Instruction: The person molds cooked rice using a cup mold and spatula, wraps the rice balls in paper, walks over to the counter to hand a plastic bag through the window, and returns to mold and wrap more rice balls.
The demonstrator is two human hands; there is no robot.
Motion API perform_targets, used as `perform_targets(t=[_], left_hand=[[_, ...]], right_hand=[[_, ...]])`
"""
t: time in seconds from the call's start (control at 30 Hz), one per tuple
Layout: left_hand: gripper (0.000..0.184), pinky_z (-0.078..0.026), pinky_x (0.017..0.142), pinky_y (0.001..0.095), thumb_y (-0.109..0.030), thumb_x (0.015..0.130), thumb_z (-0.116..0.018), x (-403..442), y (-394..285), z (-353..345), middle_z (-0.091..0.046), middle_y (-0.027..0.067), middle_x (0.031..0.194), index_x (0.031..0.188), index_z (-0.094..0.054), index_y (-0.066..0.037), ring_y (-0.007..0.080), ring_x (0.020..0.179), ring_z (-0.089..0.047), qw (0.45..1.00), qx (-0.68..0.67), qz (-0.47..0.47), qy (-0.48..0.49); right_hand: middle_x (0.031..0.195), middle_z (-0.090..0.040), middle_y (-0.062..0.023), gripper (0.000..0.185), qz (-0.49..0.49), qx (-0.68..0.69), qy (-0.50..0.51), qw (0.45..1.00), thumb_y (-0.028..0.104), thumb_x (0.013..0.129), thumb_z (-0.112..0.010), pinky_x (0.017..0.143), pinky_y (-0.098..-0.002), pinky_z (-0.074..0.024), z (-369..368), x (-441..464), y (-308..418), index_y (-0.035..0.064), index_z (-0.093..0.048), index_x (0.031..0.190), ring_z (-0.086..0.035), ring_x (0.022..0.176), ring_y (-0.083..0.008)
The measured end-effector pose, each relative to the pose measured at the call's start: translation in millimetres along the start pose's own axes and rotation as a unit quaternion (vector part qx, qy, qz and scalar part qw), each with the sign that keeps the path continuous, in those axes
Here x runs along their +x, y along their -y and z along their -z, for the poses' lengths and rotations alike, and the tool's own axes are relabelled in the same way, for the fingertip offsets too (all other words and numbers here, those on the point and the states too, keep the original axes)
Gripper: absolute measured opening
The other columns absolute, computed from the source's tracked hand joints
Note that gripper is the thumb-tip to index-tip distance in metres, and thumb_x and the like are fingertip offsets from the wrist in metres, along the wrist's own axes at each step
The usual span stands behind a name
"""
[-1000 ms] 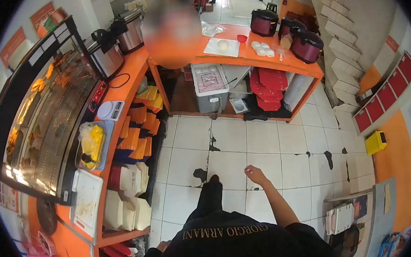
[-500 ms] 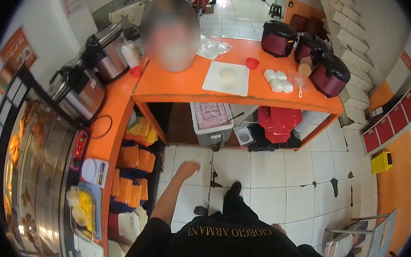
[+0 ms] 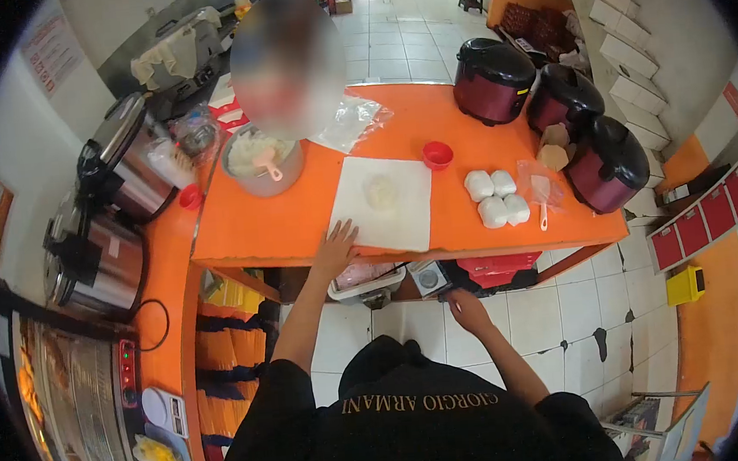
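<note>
My left hand (image 3: pixel 336 249) rests on the table's near edge with its fingers spread, at the lower left corner of a white paper sheet (image 3: pixel 407 223). On the sheet lies a small mound of white rice (image 3: pixel 381 192). Its fingers look curled and small in view, but my right hand (image 3: pixel 469 309) hangs in front of the table, below its edge; whether it is closed cannot be made out. Left of the paper stands a pot of rice (image 3: pixel 266 187) with a pink rice paddle (image 3: pixel 268 163) in it. A red bowl (image 3: pixel 438 156) sits by the sheet's far right corner.
Several white wrapped bundles (image 3: pixel 495 196) and a paddle in a plastic bag (image 3: pixel 542 199) lie to the right. Beyond are dark red rice cookers (image 3: pixel 494 82). A person (image 3: pixel 287 72) is behind the orange table (image 3: pixel 239 228). A heated display case (image 3: pixel 71 410) and kitchen scale (image 3: pixel 164 410) stand left.
I have come closer to the table. My left hand has moved forward onto the paper's corner, and my right hand has come out forward. The rice pot now shows, formerly covered by the blur.
</note>
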State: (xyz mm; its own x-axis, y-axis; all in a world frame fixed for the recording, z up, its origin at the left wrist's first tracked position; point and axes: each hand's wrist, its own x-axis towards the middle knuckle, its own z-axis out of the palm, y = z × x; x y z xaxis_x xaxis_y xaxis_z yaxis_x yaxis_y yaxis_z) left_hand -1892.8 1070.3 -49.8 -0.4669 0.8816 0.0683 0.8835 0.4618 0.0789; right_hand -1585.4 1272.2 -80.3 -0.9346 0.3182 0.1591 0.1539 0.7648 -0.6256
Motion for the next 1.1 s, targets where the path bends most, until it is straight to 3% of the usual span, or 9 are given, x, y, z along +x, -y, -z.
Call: perform_targets(t=[0.2,0.33,0.47,0.53,0.63,0.67,0.8,0.87,1.1], left_hand=[[0.055,-0.026,0.096,0.0542,-0.04,0.086,-0.044,-4,-17,-6,-0.025,0.0069,0.141,0.133,-0.033,-0.013,0.0265,0.128,-0.027,0.999,0.017,0.01,-0.039],[0.051,-0.027,0.095,0.055,-0.038,0.085,-0.047,-9,-27,14,-0.034,0.0055,0.135,0.129,-0.039,-0.012,0.0237,0.123,-0.034,1.0,0.016,-0.011,-0.019],[0.041,-0.031,0.096,0.0475,-0.028,0.08,-0.057,8,2,-3,-0.048,0.0035,0.121,0.116,-0.05,-0.011,0.0215,0.115,-0.042,0.985,-0.161,-0.048,-0.029],[0.033,-0.034,0.097,0.0388,-0.022,0.076,-0.063,15,8,-4,-0.052,0.0033,0.117,0.106,-0.054,-0.01,0.0217,0.113,-0.044,0.972,-0.206,-0.084,-0.078],[0.032,-0.032,0.097,0.0409,-0.022,0.078,-0.061,24,20,-6,-0.051,0.0054,0.117,0.106,-0.054,-0.008,0.0256,0.113,-0.043,0.961,-0.25,-0.108,-0.058],[0.019,-0.034,0.096,0.0396,-0.02,0.077,-0.062,26,22,-6,-0.053,0.0019,0.115,0.091,-0.055,-0.01,0.0217,0.112,-0.045,0.958,-0.254,-0.099,-0.082],[0.016,-0.036,0.094,0.0397,-0.017,0.076,-0.062,33,32,-7,-0.055,0.0012,0.112,0.087,-0.054,-0.009,0.0221,0.109,-0.047,0.959,-0.251,-0.106,-0.081],[0.014,-0.038,0.089,0.0391,-0.016,0.076,-0.062,38,33,-5,-0.056,0.0013,0.106,0.083,-0.053,-0.009,0.0227,0.106,-0.048,0.955,-0.264,-0.104,-0.082],[0.014,-0.037,0.088,0.0393,-0.016,0.077,-0.059,54,25,34,-0.056,0.004,0.101,0.087,-0.053,-0.008,0.0231,0.105,-0.049,0.943,-0.319,-0.03,-0.094]], right_hand=[[0.114,-0.048,-0.017,0.023,0.098,-0.068,-0.058,0.991,0.011,0.078,-0.052,0.088,-0.0407,-0.0402,33,172,12,0.0,-0.055,0.098,-0.047,0.105,-0.0329],[0.12,-0.044,-0.0191,0.028,0.083,-0.152,-0.066,0.983,0.008,0.078,-0.053,0.093,-0.0432,-0.0364,37,254,-11,-0.0004,-0.052,0.105,-0.042,0.112,-0.0354],[0.125,-0.04,-0.0213,0.032,0.092,-0.274,-0.097,0.952,0.009,0.078,-0.054,0.095,-0.0484,-0.0329,36,311,-44,0.0007,-0.051,0.109,-0.039,0.116,-0.037],[0.126,-0.039,-0.0208,0.034,0.069,-0.287,-0.106,0.949,0.01,0.078,-0.054,0.096,-0.0492,-0.0323,27,307,-43,0.001,-0.05,0.11,-0.038,0.116,-0.0371],[0.127,-0.04,-0.0179,0.037,0.037,-0.229,-0.093,0.968,0.012,0.078,-0.055,0.097,-0.0483,-0.0316,29,288,-32,0.002,-0.049,0.113,-0.038,0.117,-0.0363],[0.128,-0.039,-0.0187,0.037,0.051,-0.165,-0.062,0.983,0.014,0.079,-0.054,0.097,-0.0471,-0.0315,25,273,-28,0.0017,-0.048,0.114,-0.038,0.117,-0.0358],[0.129,-0.039,-0.017,0.042,0.043,-0.073,0.041,0.996,0.018,0.08,-0.056,0.1,-0.0458,-0.0283,21,217,5,0.0045,-0.046,0.118,-0.037,0.119,-0.0337],[0.131,-0.038,-0.0137,0.044,0.097,-0.063,0.09,0.989,0.021,0.079,-0.058,0.102,-0.0457,-0.0266,23,200,17,0.0065,-0.045,0.119,-0.036,0.121,-0.0312],[0.128,-0.044,-0.0095,0.045,0.113,-0.078,0.078,0.987,0.019,0.074,-0.062,0.101,-0.0457,-0.0278,18,185,12,0.009,-0.049,0.116,-0.038,0.121,-0.0285]])
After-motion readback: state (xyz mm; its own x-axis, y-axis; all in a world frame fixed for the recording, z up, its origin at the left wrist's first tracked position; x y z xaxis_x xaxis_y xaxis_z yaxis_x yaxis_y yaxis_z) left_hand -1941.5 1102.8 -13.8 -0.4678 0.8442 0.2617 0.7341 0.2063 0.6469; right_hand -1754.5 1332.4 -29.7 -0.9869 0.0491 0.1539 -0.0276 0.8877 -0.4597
